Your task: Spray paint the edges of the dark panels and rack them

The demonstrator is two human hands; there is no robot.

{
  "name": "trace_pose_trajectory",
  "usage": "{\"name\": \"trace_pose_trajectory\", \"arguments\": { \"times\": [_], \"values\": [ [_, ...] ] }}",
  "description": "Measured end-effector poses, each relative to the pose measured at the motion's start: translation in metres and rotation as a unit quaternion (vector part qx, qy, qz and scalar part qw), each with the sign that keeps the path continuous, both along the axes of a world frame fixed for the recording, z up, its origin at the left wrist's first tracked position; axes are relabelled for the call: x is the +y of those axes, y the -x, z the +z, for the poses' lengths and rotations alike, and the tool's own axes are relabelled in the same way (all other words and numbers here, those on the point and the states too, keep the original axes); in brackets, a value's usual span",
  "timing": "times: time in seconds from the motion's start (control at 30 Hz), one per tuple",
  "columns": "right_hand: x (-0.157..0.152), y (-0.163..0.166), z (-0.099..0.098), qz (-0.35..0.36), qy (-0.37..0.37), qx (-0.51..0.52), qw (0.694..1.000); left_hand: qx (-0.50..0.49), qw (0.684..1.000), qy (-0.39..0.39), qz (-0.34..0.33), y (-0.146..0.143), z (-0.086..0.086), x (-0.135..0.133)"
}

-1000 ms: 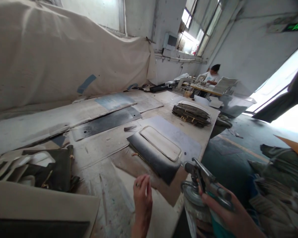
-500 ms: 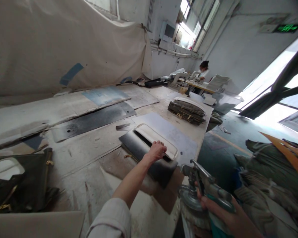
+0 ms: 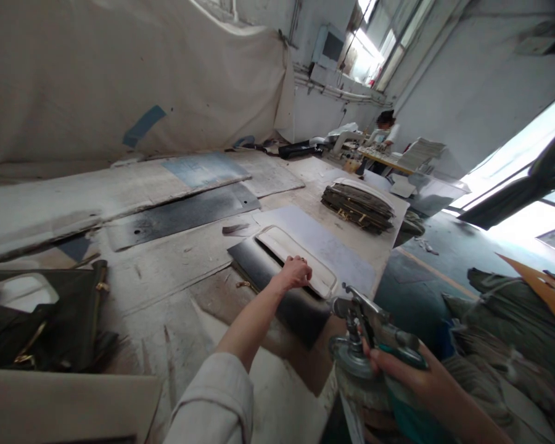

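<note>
The left hand (image 3: 296,272) is stretched out over the worktable (image 3: 166,277), fingers curled and closed on the near edge of a pale, rounded-corner panel (image 3: 300,258). That panel is laid flat on top of a dark leather piece (image 3: 277,287), which is spread on the table near its right-hand edge, with a grey-blue sheet (image 3: 333,250) seen just beyond it. The left sleeve (image 3: 213,401), light in colour, is seen low in the frame. The right hand (image 3: 411,382) is held lower right, off the table's edge, and is wrapped tight around the handle of a metal spray gun (image 3: 370,330); the nozzle is pointed toward the panel, though a gap is kept between them. A round cup is fitted under the gun. Further along the table a stack of dark pieces (image 3: 358,206) is piled, topped by a pale one. A long black strip (image 3: 185,219) is laid across the middle of the surface, and dark bag parts with brass fittings (image 3: 50,314) are heaped at the left. Far back, another person (image 3: 386,129) is seated at a separate bench, well apart. A cloth backdrop (image 3: 120,80) is hung behind the table.
</note>
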State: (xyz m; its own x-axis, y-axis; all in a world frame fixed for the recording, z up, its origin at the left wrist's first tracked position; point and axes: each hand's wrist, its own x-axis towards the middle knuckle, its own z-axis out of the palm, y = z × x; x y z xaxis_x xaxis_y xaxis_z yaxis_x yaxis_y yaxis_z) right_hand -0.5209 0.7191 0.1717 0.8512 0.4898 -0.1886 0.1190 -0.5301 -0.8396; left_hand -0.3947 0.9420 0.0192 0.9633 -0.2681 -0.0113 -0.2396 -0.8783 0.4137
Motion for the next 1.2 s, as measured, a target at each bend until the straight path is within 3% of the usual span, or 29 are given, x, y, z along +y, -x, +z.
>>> {"name": "trace_pose_trajectory", "arguments": {
  "times": [0.23,0.47,0.7,1.2],
  "values": [
    [0.012,-0.014,-0.010,0.021,0.024,0.021,0.999,0.038,0.999,-0.023,-0.026,-0.012,-0.005,0.005],
    [0.033,-0.034,-0.008,0.069,0.077,0.049,0.993,0.051,0.998,-0.029,-0.010,-0.014,-0.013,0.009],
    [0.025,-0.033,-0.019,0.060,0.108,0.056,0.991,0.052,0.998,-0.021,-0.002,-0.012,-0.020,0.014],
    [0.018,-0.041,-0.014,0.096,0.120,0.042,0.987,0.055,0.998,-0.013,0.017,-0.006,-0.020,0.012]
  ]
}}
